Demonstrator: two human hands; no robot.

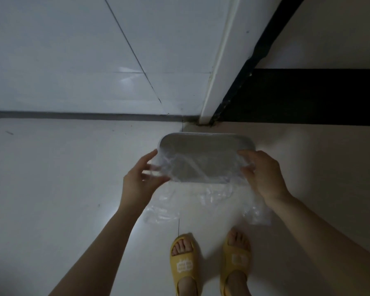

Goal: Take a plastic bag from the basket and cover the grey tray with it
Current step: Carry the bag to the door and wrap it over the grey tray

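Note:
A grey rectangular tray [205, 142] with rounded corners is held up in front of me, above the floor. A clear plastic bag [203, 167] is stretched over its near half, and the loose rest of the bag hangs crumpled below the tray. My left hand [144, 180] grips the bag at the tray's left end, thumb on top. At the tray's right end, my right hand [263, 174] holds the bag's edge against the rim. The basket is not in view.
White floor tiles [62, 199] lie below, with a grey strip along the tiled wall. A white door frame [218, 67] and a black strip [303, 97] stand at the right. My feet in yellow slippers [185, 263] are directly under the tray.

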